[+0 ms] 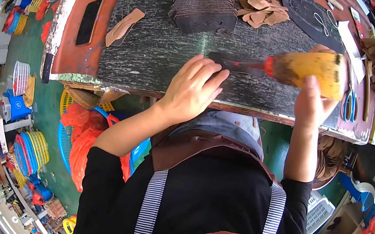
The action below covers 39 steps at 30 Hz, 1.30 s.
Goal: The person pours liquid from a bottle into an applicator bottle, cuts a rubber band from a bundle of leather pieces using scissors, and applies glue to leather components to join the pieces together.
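Observation:
In my right hand (315, 100) is a yellow squeeze bottle (310, 70), smudged dark, lying nearly level. Its red nozzle (254, 65) points left toward a thin dark piece (221, 57) on the black work board (146, 69). My left hand (197, 86) rests at the board's near edge, fingers bent and close together against that dark piece; their undersides are hidden. Beyond the hands is a long overlapping row of dark cut pieces (201, 1). Next to it lies a heap of tan cut pieces (264, 6).
Left on the board is a tan piece (126, 26), near a phone (89, 22) on the red tabletop. Blue-handled scissors (349, 106) lie at right, and white-handled scissors (321, 23) farther back. Below the table stand a blue basket (65, 139) and red plastic bags (84, 149).

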Each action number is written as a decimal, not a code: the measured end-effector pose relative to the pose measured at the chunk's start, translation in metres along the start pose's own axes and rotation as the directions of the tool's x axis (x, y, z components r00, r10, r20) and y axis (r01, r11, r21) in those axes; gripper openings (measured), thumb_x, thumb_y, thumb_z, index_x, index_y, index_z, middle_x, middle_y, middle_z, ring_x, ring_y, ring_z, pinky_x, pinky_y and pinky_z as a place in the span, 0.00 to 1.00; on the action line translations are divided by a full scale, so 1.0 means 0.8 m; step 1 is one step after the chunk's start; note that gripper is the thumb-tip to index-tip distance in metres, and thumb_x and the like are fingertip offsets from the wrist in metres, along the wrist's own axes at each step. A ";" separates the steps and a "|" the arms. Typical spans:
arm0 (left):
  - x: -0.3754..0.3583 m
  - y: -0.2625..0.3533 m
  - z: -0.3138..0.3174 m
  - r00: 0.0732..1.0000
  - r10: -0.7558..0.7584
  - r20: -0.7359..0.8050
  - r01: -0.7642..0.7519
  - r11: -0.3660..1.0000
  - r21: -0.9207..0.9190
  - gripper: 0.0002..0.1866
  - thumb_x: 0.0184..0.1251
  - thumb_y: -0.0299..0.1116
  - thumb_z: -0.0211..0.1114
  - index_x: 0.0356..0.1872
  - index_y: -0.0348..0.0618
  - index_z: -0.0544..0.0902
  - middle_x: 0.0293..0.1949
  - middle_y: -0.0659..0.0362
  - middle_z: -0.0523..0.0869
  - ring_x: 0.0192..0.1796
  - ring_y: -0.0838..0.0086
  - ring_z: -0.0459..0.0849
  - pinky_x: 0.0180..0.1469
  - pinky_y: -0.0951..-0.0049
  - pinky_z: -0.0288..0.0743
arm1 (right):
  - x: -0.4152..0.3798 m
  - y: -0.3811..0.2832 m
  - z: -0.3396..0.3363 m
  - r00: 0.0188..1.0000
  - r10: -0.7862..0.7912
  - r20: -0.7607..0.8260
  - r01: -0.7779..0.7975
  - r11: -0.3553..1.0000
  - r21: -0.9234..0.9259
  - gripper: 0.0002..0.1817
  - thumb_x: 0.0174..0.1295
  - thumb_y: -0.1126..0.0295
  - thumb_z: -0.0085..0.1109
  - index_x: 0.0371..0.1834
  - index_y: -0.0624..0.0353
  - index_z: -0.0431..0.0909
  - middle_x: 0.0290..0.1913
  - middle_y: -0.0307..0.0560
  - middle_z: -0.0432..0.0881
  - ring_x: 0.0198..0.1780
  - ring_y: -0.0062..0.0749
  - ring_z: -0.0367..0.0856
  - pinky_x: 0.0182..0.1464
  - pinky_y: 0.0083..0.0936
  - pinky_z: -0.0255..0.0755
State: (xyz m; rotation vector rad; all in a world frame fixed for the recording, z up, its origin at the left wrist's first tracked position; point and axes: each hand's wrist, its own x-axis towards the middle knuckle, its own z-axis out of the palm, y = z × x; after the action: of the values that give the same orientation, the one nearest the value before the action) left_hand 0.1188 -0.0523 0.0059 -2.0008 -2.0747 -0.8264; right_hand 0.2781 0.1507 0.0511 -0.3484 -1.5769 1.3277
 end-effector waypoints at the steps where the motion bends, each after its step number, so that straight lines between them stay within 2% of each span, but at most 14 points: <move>1: -0.001 0.001 0.000 1.000 -0.014 0.008 0.014 1.000 -0.013 0.20 0.59 0.32 0.68 0.53 0.38 0.83 0.48 0.53 0.80 0.55 0.59 0.79 0.66 0.52 0.70 | -0.001 -0.003 0.009 0.999 0.001 0.047 0.002 0.998 -0.070 0.33 0.49 0.64 0.79 0.56 0.67 0.76 0.50 0.48 0.79 0.53 0.33 0.79 0.56 0.30 0.75; 3: -0.004 -0.002 0.002 1.000 -0.017 0.017 0.017 1.000 -0.020 0.21 0.60 0.33 0.69 0.54 0.38 0.82 0.50 0.52 0.79 0.56 0.58 0.78 0.68 0.50 0.68 | 0.002 0.004 0.018 0.974 -0.157 0.166 0.200 0.936 -0.290 0.30 0.46 0.65 0.80 0.52 0.67 0.79 0.51 0.49 0.79 0.52 0.35 0.79 0.55 0.29 0.74; 4: -0.006 -0.003 0.003 1.000 -0.020 0.019 0.020 0.999 -0.025 0.21 0.60 0.34 0.70 0.54 0.38 0.82 0.50 0.52 0.79 0.57 0.58 0.78 0.68 0.49 0.67 | 0.000 -0.002 0.029 0.987 -0.096 0.125 0.124 0.964 -0.235 0.28 0.45 0.65 0.82 0.47 0.67 0.81 0.49 0.50 0.79 0.50 0.37 0.79 0.54 0.30 0.73; 7: -0.006 -0.004 0.004 0.999 -0.032 0.022 0.033 0.998 -0.044 0.21 0.60 0.34 0.69 0.54 0.38 0.82 0.50 0.53 0.78 0.56 0.58 0.78 0.69 0.49 0.67 | 0.005 0.002 0.036 0.963 -0.165 0.211 0.229 0.916 -0.330 0.26 0.45 0.64 0.82 0.44 0.67 0.81 0.47 0.51 0.79 0.49 0.39 0.79 0.53 0.30 0.74; 8: -0.006 -0.004 0.004 0.999 -0.033 0.021 0.034 0.998 -0.046 0.21 0.60 0.34 0.69 0.54 0.38 0.82 0.50 0.53 0.78 0.56 0.58 0.78 0.70 0.49 0.67 | 0.006 0.000 0.041 0.967 -0.155 0.201 0.213 0.927 -0.310 0.25 0.45 0.63 0.82 0.42 0.67 0.82 0.46 0.52 0.80 0.48 0.40 0.79 0.52 0.31 0.74; 17: -0.006 -0.004 0.003 0.999 -0.034 0.024 0.035 0.998 -0.051 0.21 0.61 0.36 0.69 0.53 0.38 0.82 0.49 0.54 0.78 0.56 0.59 0.77 0.70 0.50 0.66 | 0.004 -0.001 0.045 0.974 -0.103 0.204 0.162 0.940 -0.300 0.27 0.44 0.65 0.82 0.45 0.67 0.80 0.46 0.52 0.80 0.48 0.40 0.79 0.52 0.32 0.74; 20: -0.006 -0.004 0.003 0.999 -0.037 0.024 0.038 0.998 -0.052 0.21 0.61 0.36 0.69 0.54 0.39 0.83 0.50 0.53 0.79 0.57 0.59 0.78 0.70 0.49 0.67 | 0.008 0.004 0.047 0.946 -0.197 0.257 0.284 0.885 -0.369 0.27 0.44 0.65 0.83 0.44 0.67 0.80 0.46 0.52 0.80 0.48 0.40 0.79 0.52 0.32 0.74; 23: -0.007 -0.005 0.003 0.999 -0.045 0.026 0.047 0.997 -0.068 0.21 0.61 0.35 0.69 0.55 0.40 0.83 0.51 0.53 0.80 0.57 0.58 0.78 0.69 0.48 0.67 | 0.007 0.000 0.048 0.957 -0.146 0.249 0.218 0.931 -0.292 0.28 0.43 0.65 0.83 0.44 0.67 0.80 0.46 0.52 0.80 0.48 0.40 0.79 0.52 0.32 0.74; 26: -0.007 -0.004 0.003 0.999 -0.041 0.024 0.042 0.997 -0.067 0.21 0.61 0.35 0.69 0.54 0.39 0.83 0.50 0.53 0.79 0.57 0.59 0.78 0.69 0.49 0.67 | 0.008 -0.005 0.045 0.948 -0.135 0.287 0.233 0.911 -0.341 0.27 0.43 0.66 0.83 0.44 0.67 0.80 0.46 0.52 0.80 0.48 0.39 0.79 0.51 0.31 0.74; 29: -0.006 -0.004 0.004 0.999 -0.034 0.019 0.035 0.998 -0.057 0.21 0.60 0.36 0.69 0.54 0.38 0.83 0.49 0.53 0.79 0.56 0.59 0.78 0.70 0.50 0.67 | 0.008 -0.001 0.048 0.957 -0.173 0.234 0.241 0.921 -0.307 0.27 0.44 0.66 0.83 0.45 0.67 0.80 0.47 0.51 0.80 0.47 0.39 0.79 0.52 0.31 0.74; 32: -0.008 -0.005 0.005 0.999 -0.040 0.020 0.041 0.996 -0.081 0.22 0.59 0.35 0.70 0.55 0.39 0.83 0.50 0.53 0.80 0.56 0.58 0.79 0.68 0.49 0.68 | 0.005 -0.007 0.045 0.963 -0.108 0.245 0.178 0.942 -0.283 0.27 0.44 0.65 0.83 0.45 0.67 0.80 0.47 0.51 0.80 0.48 0.38 0.79 0.52 0.31 0.74; 39: -0.007 -0.005 0.006 1.000 -0.024 0.000 0.024 0.995 -0.095 0.22 0.59 0.34 0.70 0.54 0.37 0.82 0.49 0.52 0.80 0.55 0.57 0.79 0.65 0.50 0.70 | 0.009 -0.007 0.021 0.956 -0.150 0.253 0.238 0.900 -0.365 0.28 0.44 0.64 0.82 0.45 0.68 0.80 0.47 0.51 0.79 0.48 0.38 0.79 0.52 0.30 0.74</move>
State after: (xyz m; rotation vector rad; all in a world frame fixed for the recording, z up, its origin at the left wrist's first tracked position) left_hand 0.1164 -0.0547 -0.0017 -2.0249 -2.1003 -0.9478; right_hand 0.2637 0.1442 0.0613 -0.2835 -2.0147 0.9126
